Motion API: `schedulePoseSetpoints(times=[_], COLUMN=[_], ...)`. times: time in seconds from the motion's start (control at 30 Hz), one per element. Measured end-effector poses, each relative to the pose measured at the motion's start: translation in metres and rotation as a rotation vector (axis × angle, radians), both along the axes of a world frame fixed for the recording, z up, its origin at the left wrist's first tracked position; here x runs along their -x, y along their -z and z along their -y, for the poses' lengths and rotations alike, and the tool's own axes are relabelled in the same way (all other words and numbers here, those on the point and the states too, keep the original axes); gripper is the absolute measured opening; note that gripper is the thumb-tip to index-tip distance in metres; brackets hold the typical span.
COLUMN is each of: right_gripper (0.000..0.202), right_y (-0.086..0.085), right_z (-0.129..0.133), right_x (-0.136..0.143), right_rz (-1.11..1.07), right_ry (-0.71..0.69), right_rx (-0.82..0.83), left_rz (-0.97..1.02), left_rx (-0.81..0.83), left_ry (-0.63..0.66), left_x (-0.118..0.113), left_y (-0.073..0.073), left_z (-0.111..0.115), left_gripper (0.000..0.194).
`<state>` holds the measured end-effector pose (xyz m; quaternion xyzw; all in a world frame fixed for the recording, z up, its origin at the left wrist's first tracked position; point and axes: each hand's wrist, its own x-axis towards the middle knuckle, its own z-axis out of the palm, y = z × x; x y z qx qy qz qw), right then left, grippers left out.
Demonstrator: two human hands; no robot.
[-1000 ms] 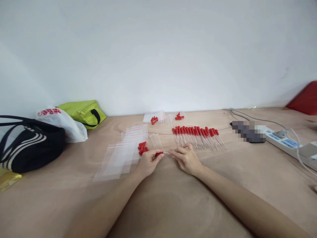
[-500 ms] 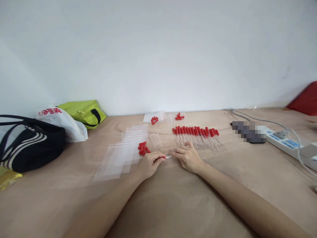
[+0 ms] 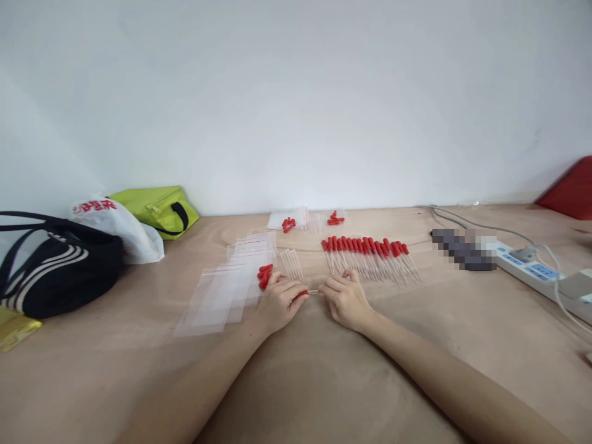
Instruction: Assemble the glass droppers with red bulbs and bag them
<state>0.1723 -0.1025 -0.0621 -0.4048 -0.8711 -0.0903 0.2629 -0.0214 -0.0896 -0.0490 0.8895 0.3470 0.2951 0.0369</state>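
Observation:
Between my two hands lies a thin clear tube with a red rubber bulb on its left end. My left hand pinches the bulb; my right hand is closed on the tube's other end. Loose red bulbs lie just behind my left hand, partly hidden by it. Several thin clear tubes lie side by side behind my hands. To the right is a row of tubes fitted with red bulbs. Clear zip bags overlap at the left.
Farther back are small red bulbs on a white bag and more bulbs. Black, white and lime bags stand left. A dark blurred object and a power strip with cables lie right.
My left hand has shifted slightly, its fingers now covering part of the loose bulbs. My right hand has moved a little left, and the tube between them sits more level.

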Motion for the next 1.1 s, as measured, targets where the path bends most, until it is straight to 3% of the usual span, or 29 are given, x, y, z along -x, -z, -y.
schedulePoseSetpoints(times=[0.4,0.6,0.7,0.8,0.9,1.1], right_gripper=[0.023,0.023,0.02,0.021,0.021,0.027], right_y=[0.003,0.0,-0.01,-0.02,-0.026,-0.026], right_z=[0.001,0.002,-0.002,-0.018,-0.043,-0.074], right_x=[0.007,0.009,0.006,0.004,0.008,0.033], right_rz=[-0.077,-0.092,-0.005,-0.018,-0.13,-0.134], right_ry=[-0.038,-0.072,0.033,0.229,0.416,0.64], right_rx=[0.085,0.15,0.158,0.231,0.384,0.543], left_rz=[-0.039,0.038,-0.005,-0.01,0.07,0.158], left_rx=[-0.078,-0.172,-0.177,-0.104,0.05,0.291], left_ry=[0.072,0.025,-0.081,-0.306,-0.497,-0.527], left_x=[-0.003,-0.004,0.004,0.018,0.032,0.048], left_y=[-0.001,-0.002,-0.005,-0.007,-0.006,-0.003], left_z=[0.004,-0.003,-0.011,-0.022,-0.035,-0.046], left_gripper=[0.015,0.016,0.019,0.038,0.027,0.019])
